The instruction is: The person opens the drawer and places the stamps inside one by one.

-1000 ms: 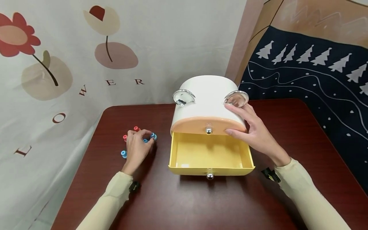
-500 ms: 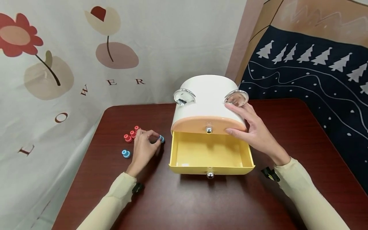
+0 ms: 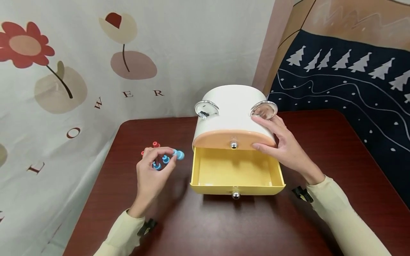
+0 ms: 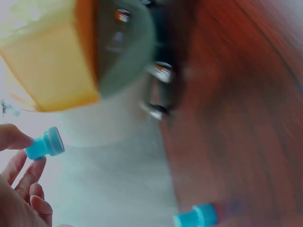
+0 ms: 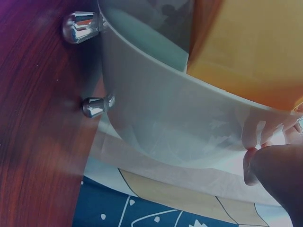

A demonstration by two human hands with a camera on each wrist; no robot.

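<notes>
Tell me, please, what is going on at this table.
A person's left hand pinches a small blue piece beside a white cabinet, which the right hand holds at its side. The cabinet's yellow drawer stands open, the pinched piece outside it. Other blue pieces and red pieces lie on the table near the left hand.

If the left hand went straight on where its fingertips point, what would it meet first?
Probably the drawer, on its left side near the box. Depth is unclear, so the blue piece in the left hand might pass over it.
</notes>
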